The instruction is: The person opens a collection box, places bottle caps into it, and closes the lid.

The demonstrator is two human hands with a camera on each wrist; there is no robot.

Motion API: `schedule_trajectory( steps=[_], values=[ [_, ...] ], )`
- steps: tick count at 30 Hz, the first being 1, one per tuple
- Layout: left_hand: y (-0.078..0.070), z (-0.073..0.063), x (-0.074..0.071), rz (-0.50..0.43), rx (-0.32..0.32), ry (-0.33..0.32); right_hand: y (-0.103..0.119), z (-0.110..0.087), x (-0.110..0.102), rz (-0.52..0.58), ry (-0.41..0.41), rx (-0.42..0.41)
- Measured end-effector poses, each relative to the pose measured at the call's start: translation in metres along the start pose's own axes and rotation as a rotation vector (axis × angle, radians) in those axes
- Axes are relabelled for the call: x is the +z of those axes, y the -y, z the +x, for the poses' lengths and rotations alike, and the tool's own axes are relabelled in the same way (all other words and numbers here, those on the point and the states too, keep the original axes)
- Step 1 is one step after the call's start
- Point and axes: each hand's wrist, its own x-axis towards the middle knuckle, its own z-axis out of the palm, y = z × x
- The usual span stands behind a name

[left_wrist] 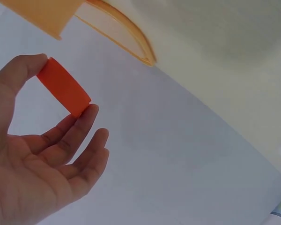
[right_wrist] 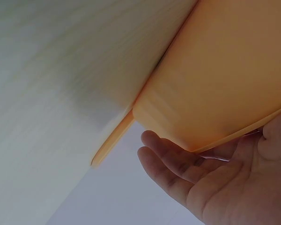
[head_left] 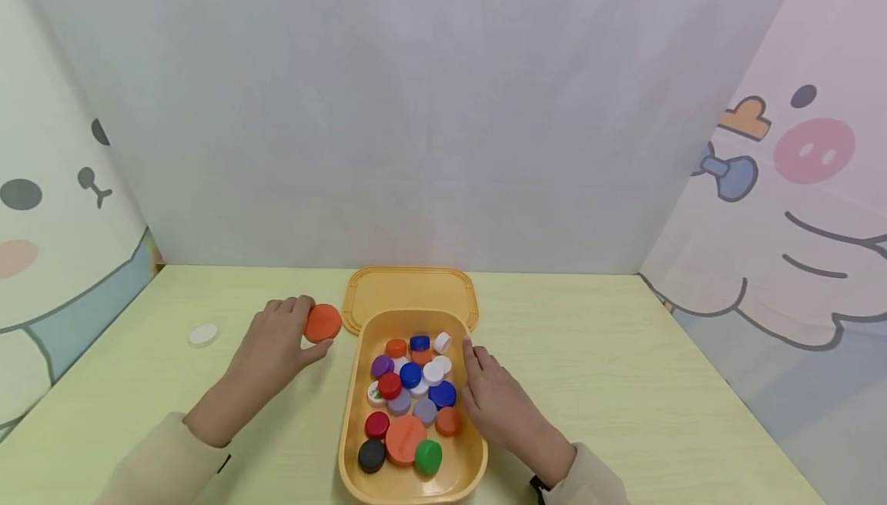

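Note:
My left hand pinches a round orange bottle cap between thumb and fingertips, raised left of the box. In the left wrist view, that cap is seen edge-on, with the other fingers loosely bent below it. A yellow plastic box holds many caps: a large orange cap, a green cap, a black cap, and several blue, white, red and grey ones. My right hand rests at the box's right rim, fingers fairly straight along it; the right wrist view shows them beside the outer wall.
Behind the box lies a flat yellow lid, partly hidden by it. A single white cap lies on the pale wooden table at the left. A plain grey-white cloth hangs behind, with cartoon-printed cloth on both sides.

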Motion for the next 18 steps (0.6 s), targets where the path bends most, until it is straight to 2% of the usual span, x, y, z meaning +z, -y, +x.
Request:
schedule_trajectory(
  steps=[7, 18],
  values=[
    [-0.035, -0.005, -0.007, -0.015, 0.02, 0.075, 0.0, 0.001, -0.001, 0.003, 0.018, 0.003],
    [-0.075, -0.02, 0.005, 0.004, 0.131, 0.175, -0.001, 0.001, 0.0, -0.004, 0.018, 0.009]
  ],
)
